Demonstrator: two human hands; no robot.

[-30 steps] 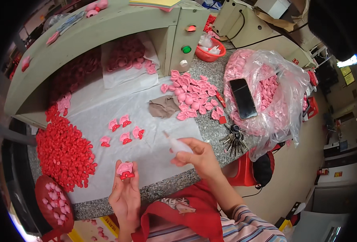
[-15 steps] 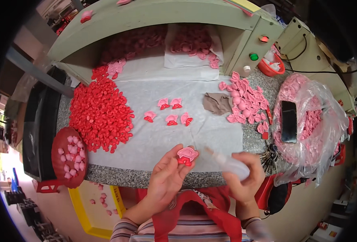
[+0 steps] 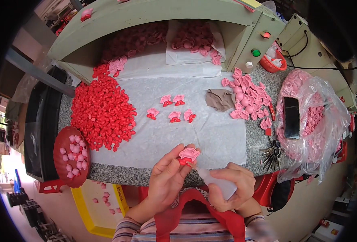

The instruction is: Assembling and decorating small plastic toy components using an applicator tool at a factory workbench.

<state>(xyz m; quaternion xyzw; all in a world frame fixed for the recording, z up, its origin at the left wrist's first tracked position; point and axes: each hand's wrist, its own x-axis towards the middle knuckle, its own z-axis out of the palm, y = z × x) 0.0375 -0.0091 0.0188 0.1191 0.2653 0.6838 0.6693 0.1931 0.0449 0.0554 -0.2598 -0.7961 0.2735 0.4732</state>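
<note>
Between the thumb and fingers of my left hand [image 3: 167, 175] is a small pink and red plastic figure part [image 3: 188, 155], its red end low and toward me. My right hand [image 3: 234, 186] grips a translucent squeeze bottle [image 3: 218, 182]. The bottle's thin nozzle reaches the red part of the piece, though I cannot tell whether it touches. Beyond my hands, several similar pink and red pieces [image 3: 174, 117] lie on the white sheet [image 3: 154, 141]. A heap of loose red parts [image 3: 101, 113] is at the left, and loose pink parts [image 3: 249, 99] are at the right.
At the left stands a red bowl [image 3: 61, 161] of pink balls, above a yellow tray [image 3: 81, 209]. A brown cloth [image 3: 220, 100] lies near the pink parts. Rightward are keys [image 3: 272, 155] and a phone [image 3: 291, 117] on a plastic bag [image 3: 323, 149]. A green metal housing [image 3: 154, 14] arches behind.
My right hand has brought the bottle left and down, so its nozzle now meets the held piece's red end. My left hand stays nearly in place. The view has shifted slightly.
</note>
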